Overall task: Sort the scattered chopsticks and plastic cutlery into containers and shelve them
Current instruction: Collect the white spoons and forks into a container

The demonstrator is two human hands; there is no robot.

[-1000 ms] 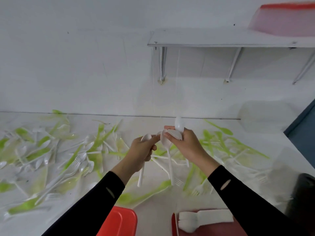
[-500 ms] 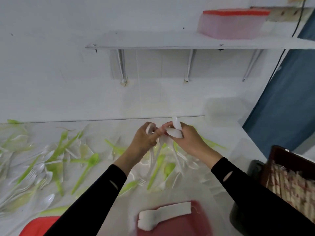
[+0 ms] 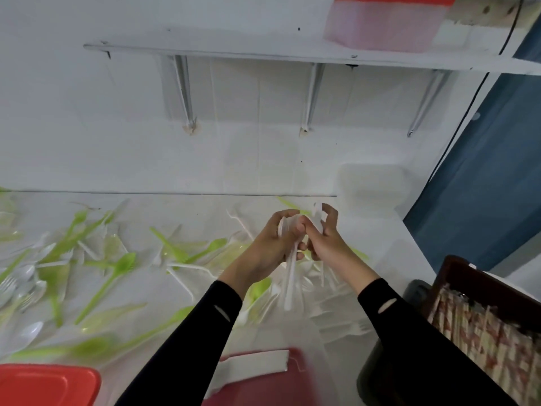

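Frame centre: left hand (image 3: 272, 244) curled round white spoons (image 3: 289, 276), handles hanging down; right hand (image 3: 326, 244) half-curled, pinching the same bundle above tabletop (image 3: 190, 207).

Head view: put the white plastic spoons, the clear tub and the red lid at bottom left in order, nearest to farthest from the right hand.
1. white plastic spoons: held in the fingers of the right hand and the left hand.
2. clear tub: just behind the hand, slightly to the right.
3. red lid: far across, at the near left corner.
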